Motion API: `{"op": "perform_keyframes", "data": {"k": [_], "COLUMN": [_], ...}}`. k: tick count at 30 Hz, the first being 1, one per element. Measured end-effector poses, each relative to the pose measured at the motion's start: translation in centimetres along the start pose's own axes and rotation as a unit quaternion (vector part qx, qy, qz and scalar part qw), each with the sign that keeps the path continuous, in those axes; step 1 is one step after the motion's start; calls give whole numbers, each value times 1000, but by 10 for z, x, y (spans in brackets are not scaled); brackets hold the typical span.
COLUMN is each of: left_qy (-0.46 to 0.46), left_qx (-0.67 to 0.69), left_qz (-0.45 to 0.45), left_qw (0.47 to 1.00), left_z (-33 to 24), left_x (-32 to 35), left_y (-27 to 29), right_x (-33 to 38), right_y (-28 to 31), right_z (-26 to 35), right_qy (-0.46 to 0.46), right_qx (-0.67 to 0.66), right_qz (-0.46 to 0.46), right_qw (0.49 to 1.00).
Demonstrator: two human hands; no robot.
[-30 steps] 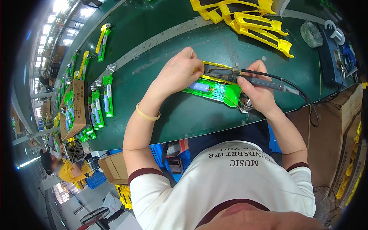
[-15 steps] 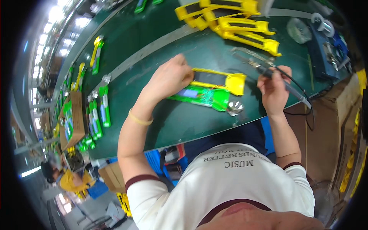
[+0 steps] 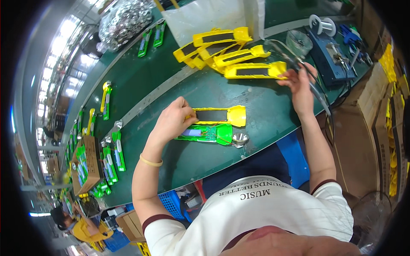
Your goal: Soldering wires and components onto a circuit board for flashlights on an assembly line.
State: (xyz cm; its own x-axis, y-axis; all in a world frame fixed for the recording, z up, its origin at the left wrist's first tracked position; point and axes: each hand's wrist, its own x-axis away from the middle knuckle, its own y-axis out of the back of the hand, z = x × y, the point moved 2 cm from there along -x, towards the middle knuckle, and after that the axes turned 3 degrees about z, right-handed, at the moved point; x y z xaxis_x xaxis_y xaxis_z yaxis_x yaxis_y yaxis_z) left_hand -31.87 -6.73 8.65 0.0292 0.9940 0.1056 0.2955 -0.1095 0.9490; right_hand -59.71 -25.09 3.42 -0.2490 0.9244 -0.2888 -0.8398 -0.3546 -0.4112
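Note:
My left hand (image 3: 173, 121) lies on the green bench, fingers closed over the left end of a yellow casing shell (image 3: 218, 115). It also touches the green flashlight half (image 3: 205, 133) lying right beside the shell. A silver reflector cup (image 3: 240, 138) sits at the green half's right end. Farther back and to the right, my right hand (image 3: 299, 83) grips a soldering iron (image 3: 318, 96) with a dark cable. Its fingertips are at the end of another yellow shell (image 3: 255, 70).
A heap of yellow shells (image 3: 222, 47) lies behind, next to a plastic bag (image 3: 209, 17) and a bag of silver cups (image 3: 124, 19). A blue soldering station (image 3: 331, 55) and a solder spool (image 3: 321, 23) stand at right. Green flashlights (image 3: 111, 155) and a cardboard box (image 3: 87, 166) line the left.
My right hand has lifted the soldering iron off the green half and swung it back to the right, up to the yellow shells. A yellow shell now lies beside the green half.

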Motion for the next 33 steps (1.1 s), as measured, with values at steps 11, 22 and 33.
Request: {"op": "perform_keyframes", "data": {"k": [11,22,33], "left_qy": [-144,97,282], "left_qx": [187,112,2], "left_qz": [-55,-330,-69], "left_qw": [970,932,957], "left_z": [6,145,279], "left_x": [45,72,-47], "left_y": [1,-3,103], "right_x": [73,73,72], "right_y": [-11,-33,-42], "right_z": [-2,-7,-10], "right_qy": [-84,-113,-108], "right_qx": [-13,34,117], "right_qz": [41,102,120], "right_qw": [996,988,980]}}
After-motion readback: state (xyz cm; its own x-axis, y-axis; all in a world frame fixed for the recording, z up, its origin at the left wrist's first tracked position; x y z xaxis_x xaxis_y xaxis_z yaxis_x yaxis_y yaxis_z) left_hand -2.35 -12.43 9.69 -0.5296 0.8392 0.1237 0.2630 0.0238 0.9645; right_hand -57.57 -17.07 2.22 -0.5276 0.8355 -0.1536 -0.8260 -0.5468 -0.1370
